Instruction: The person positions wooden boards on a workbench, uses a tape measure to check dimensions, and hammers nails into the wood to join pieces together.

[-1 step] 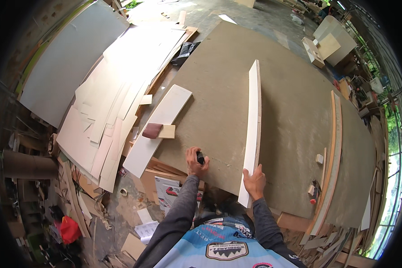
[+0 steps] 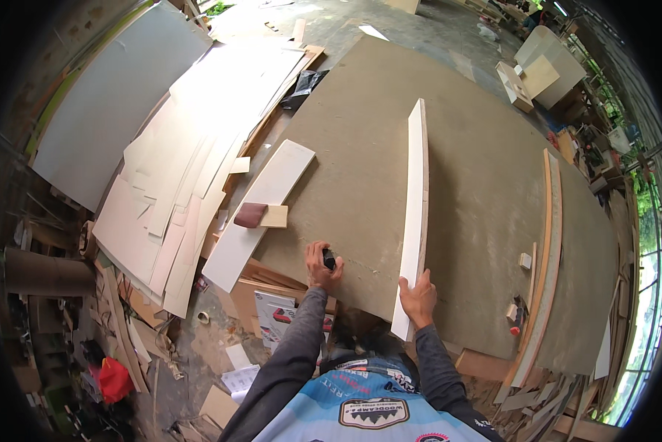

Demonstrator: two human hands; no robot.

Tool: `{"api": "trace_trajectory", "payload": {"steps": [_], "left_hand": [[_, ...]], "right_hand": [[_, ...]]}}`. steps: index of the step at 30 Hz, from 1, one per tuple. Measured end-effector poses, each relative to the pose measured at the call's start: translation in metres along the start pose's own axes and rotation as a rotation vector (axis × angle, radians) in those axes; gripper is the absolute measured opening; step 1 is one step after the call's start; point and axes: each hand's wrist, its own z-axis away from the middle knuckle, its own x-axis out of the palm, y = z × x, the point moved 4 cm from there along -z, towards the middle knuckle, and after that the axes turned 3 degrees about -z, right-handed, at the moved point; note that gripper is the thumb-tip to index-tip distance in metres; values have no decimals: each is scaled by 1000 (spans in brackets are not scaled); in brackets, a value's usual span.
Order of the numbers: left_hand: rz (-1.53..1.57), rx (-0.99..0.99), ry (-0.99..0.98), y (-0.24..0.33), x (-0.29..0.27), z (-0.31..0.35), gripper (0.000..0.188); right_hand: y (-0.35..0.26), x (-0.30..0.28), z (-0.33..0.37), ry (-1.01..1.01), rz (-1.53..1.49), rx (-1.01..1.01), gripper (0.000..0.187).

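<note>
My left hand [image 2: 323,266] is curled around a small black object [image 2: 329,260] at the near edge of the brown worktop [image 2: 360,191]. Its kind is hard to make out. A long white board [image 2: 415,199] stands on its narrow edge, running away from me across the worktop. Near its close end, my right hand [image 2: 418,298] grips it, thumb on the left side and fingers on the right. To the left lies a shorter white board [image 2: 261,214] reaching past the worktop's edge. On it rest a maroon sanding block [image 2: 251,215] and a small pale wood piece [image 2: 274,216].
Long curved wood strips [image 2: 545,272] lie on the right, beside a small white block [image 2: 525,261] and a red-tipped black item [image 2: 516,322]. Stacked white sheets [image 2: 191,155] fill the left. Scrap wood and a red bag [image 2: 115,379] litter the floor.
</note>
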Motion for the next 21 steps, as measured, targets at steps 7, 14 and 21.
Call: {"api": "trace_trajectory", "payload": {"steps": [7,14,21], "left_hand": [[23,20,34,-9,3,4,36],[54,33,25,-14,7,9,32],[591,-386,212,-43,-3,20,27]], "right_hand": [[18,-15,14,-12,-442,67,64],[126,-22,88,5,-622,16,48],[263,-11,198,-376,-873,371,34]]}}
